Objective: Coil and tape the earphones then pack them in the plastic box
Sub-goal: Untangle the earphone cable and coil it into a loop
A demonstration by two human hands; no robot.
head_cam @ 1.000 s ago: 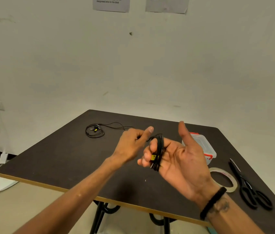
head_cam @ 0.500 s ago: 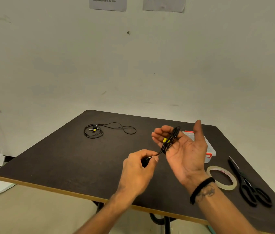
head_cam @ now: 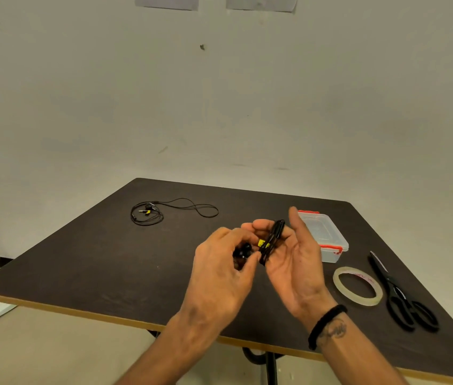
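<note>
A black earphone cable [head_cam: 272, 240] with a yellow tag is wound in loops around the fingers of my right hand [head_cam: 293, 262], palm turned up above the table. My left hand [head_cam: 219, 269] sits close beside it, its fingertips pinched on the black earbud end [head_cam: 243, 251] of that cable. A second pair of black earphones [head_cam: 164, 211] lies loose on the far left of the dark table [head_cam: 94, 262]. The clear plastic box [head_cam: 324, 236] with red clips, lid on, rests just behind my right hand.
A roll of clear tape [head_cam: 357, 286] lies flat to the right of my right wrist. Black scissors [head_cam: 400, 295] lie beyond it near the table's right edge. The table's front edge [head_cam: 80, 312] runs under my forearms. Papers hang on the wall.
My left hand has risen from below the coil to beside my right hand's fingers, bringing the earbud end up. My right hand stayed up with the coil on its fingers.
</note>
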